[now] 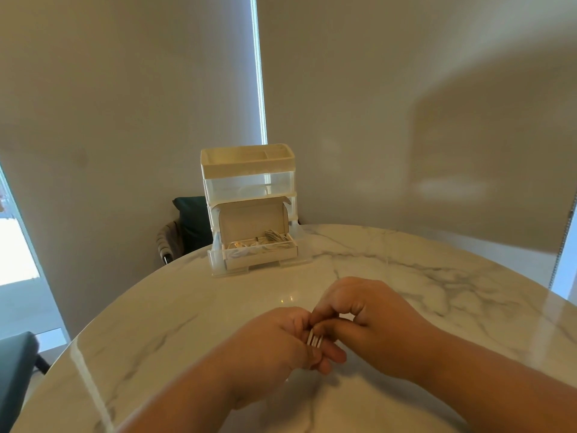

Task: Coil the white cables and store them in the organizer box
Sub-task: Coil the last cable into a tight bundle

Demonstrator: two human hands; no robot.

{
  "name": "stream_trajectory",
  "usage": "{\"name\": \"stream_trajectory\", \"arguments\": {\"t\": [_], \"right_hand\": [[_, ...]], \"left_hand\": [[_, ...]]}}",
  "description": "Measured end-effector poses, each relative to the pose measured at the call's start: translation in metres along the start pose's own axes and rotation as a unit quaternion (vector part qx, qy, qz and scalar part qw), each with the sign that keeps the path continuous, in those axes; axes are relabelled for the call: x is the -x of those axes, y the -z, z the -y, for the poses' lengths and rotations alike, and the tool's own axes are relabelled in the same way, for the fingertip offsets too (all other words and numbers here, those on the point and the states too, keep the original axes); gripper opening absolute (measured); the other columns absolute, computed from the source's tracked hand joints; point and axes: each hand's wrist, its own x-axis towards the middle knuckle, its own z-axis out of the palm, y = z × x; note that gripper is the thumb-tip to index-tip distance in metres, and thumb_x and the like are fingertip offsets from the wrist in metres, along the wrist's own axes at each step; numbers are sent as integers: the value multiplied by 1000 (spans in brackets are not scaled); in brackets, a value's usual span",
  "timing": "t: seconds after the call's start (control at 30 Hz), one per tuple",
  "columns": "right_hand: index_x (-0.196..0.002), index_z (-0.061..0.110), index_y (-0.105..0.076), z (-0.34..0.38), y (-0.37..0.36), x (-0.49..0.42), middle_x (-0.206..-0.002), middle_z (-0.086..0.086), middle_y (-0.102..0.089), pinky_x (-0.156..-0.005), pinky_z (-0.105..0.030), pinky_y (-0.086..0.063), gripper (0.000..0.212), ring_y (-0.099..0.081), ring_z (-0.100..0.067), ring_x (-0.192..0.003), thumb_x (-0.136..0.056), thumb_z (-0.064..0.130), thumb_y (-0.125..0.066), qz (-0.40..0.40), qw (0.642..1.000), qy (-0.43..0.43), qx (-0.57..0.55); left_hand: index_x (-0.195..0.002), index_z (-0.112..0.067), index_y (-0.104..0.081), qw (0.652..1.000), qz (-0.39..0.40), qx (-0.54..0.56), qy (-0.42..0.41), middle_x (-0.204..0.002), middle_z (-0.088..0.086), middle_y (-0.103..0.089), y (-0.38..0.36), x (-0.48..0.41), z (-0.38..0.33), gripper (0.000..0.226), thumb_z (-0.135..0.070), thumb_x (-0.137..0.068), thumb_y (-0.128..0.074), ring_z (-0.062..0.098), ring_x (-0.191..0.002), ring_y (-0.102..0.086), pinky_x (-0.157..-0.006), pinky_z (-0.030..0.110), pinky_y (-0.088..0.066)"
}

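Round marble table [406, 276], white with grey veins, glossy. Beyond its far edge, chair [170, 245] with dark cushion [190, 214]. Beige blinds [125, 89] behind, bright gap [259, 73] between them. Dark seat [15, 370] at lower left.

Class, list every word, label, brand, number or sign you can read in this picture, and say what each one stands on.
There is no readable text.
Organizer: no label shows.
Cardboard box: the lid is plain, with no print.
Cable, pinched by the left hand and the right hand: no marking shows.
Stored cables: too small to tell.
Table: only marble veins.
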Motion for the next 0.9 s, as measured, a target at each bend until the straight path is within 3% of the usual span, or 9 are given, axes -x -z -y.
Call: {"name": "stream_trajectory", "arguments": {"t": [0.17,0.23,0.3,0.4,0.63,0.8,0.9], "right_hand": [[-79,37,-75,4,-1,-1,-82,22,-69,-74,-9,-45,23,-64,2,-80,-85,15,-72,-25,998,-35,-35],[-76,40,-72,4,-3,-1,-79,20,-70,-73,-8,-44,26,-64,1,-80,-83,15,-74,-36,997,-48,-52],[-78,36,-71,5,-5,-1,-76,15,-71,-69,-10,-46,24,-65,-1,-74,-82,13,-75,-48,994,-65,-78],[-93,26,-64,4,-5,-1,-78,6,-72,-69,-20,-53,25,-68,-7,-68,-82,6,-74,-49,982,-105,-148],[-82,27,-69,-6,-5,-4,-80,18,-68,-70,-11,-45,19,-64,-3,-82,-82,10,-75,-55,994,-56,-75],[-77,31,-71,-7,-5,-4,-85,19,-69,-73,-8,-42,21,-63,-1,-85,-84,11,-74,-66,994,-37,-76],[-78,28,-73,-7,-7,-5,-85,17,-70,-74,-9,-44,21,-64,0,-85,-86,9,-71,-58,992,-51,-96]], "left_hand": [[-95,-5,-64,999,-29,-6,25,-78,5,-70,-6,0,-7,30,-7,-66,-57,12,-73,-64,-71,23,-50],[-99,-6,-64,997,-53,-33,37,-76,2,-71,-8,0,-9,21,-12,-79,-60,14,-75,-61,-74,26,-48],[-100,-6,-64,995,-71,-46,47,-73,1,-72,-8,0,-8,14,-7,-93,-52,15,-73,-59,-74,27,-48],[-100,-3,-65,994,-73,-67,51,-78,3,-74,-6,2,-6,18,-2,-98,-47,15,-73,-59,-75,27,-49],[-99,-2,-66,996,-66,-34,47,-79,7,-73,-6,4,-9,19,0,-98,-47,20,-74,-58,-74,28,-48],[-91,-5,-67,998,-55,-14,41,-70,7,-68,-9,4,-12,26,-16,-73,-51,21,-71,-57,-73,31,-47],[-93,-6,-68,998,-43,-23,33,-74,7,-70,-8,5,-10,26,-16,-75,-53,24,-77,-58,-73,30,-48]]}}
